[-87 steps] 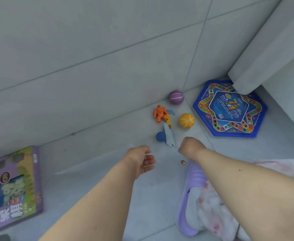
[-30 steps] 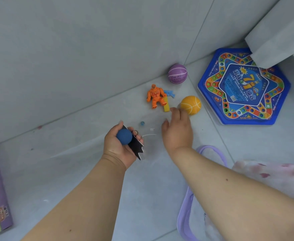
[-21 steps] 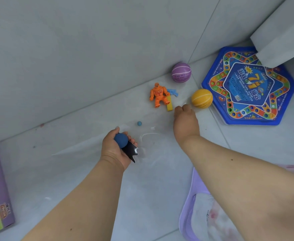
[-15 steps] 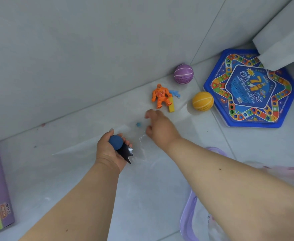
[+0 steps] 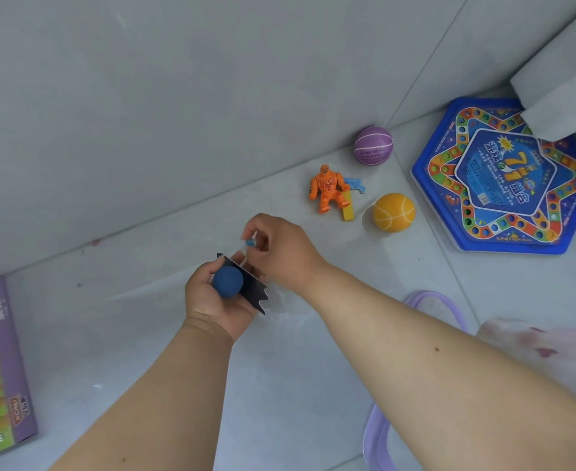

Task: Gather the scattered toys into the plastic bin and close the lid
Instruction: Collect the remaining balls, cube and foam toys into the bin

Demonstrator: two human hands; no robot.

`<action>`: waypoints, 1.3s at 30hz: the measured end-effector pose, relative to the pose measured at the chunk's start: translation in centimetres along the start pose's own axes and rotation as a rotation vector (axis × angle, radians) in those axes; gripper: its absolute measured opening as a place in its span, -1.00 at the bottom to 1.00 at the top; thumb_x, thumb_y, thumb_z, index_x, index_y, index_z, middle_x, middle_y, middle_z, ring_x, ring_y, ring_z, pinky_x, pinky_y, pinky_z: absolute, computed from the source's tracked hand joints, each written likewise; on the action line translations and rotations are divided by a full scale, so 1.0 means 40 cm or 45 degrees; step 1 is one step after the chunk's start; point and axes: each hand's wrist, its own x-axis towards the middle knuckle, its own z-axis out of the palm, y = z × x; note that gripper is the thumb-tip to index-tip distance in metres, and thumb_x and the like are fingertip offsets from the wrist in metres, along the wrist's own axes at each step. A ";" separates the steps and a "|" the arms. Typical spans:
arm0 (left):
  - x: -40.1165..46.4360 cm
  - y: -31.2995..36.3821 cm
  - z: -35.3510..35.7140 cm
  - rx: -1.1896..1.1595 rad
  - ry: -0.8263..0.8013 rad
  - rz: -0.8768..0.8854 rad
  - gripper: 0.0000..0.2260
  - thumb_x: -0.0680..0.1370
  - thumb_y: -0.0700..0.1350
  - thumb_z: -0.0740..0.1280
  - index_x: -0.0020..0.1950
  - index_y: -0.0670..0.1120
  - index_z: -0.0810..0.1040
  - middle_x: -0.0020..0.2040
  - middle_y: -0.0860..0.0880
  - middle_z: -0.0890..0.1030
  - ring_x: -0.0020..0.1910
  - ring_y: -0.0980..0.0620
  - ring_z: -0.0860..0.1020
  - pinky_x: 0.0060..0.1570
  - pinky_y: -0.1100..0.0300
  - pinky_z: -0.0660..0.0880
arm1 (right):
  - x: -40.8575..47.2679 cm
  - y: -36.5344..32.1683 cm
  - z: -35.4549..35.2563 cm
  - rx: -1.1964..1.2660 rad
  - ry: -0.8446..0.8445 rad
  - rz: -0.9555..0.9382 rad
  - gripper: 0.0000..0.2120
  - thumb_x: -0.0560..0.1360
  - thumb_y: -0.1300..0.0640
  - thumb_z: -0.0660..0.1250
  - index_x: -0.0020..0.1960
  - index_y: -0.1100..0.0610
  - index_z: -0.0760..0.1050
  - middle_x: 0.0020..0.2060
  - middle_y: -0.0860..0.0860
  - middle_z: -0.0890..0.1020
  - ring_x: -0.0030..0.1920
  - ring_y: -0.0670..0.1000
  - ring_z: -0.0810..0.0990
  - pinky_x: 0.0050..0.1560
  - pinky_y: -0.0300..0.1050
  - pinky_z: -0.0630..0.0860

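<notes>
Pretty tight corner here: the wall (image 5: 212, 96) meets the floor (image 5: 280, 385) just beyond the hands, and the widest stretch of bare tile is on the near side, under the forearms.

The left hand (image 5: 217, 297) is palm up, fingers curled around a dark blue ball (image 5: 228, 281) with a flat black card with a jagged edge (image 5: 254, 291) tucked against it. The right hand (image 5: 281, 253) sits right beside and slightly beyond it, almost touching, and its thumb and fingertip pinch a tiny light blue bead (image 5: 250, 243).

Further out, right of the right hand, a blocky orange plastic figure (image 5: 327, 188) lies on the floor with a yellow block (image 5: 348, 209) touching its leg and a small blue piece (image 5: 356, 185) just behind it. A yellow ball (image 5: 393, 212) with basketball-style lines is just right of those, and a purple ball (image 5: 373, 145) of the same type sits against the wall. Beyond them, a glossy blue hexagonal game board (image 5: 504, 175) has one corner under a grey block.

A purple rim of the plastic bin (image 5: 378, 436) shows under the right forearm, well on the near side. A purple box (image 5: 4, 368) lies far left of the left hand.
</notes>
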 end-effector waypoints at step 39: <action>0.015 -0.013 0.078 0.076 -0.007 -0.027 -0.76 0.50 -0.08 0.24 -0.02 -0.22 0.59 -0.13 -0.16 0.58 -0.14 -0.11 0.56 0.14 0.03 0.49 | 0.043 0.018 -0.105 -0.128 0.595 -0.111 -0.46 0.27 0.23 0.39 0.25 0.04 0.48 -0.04 -0.05 0.43 -0.04 0.05 0.54 0.01 -0.09 0.52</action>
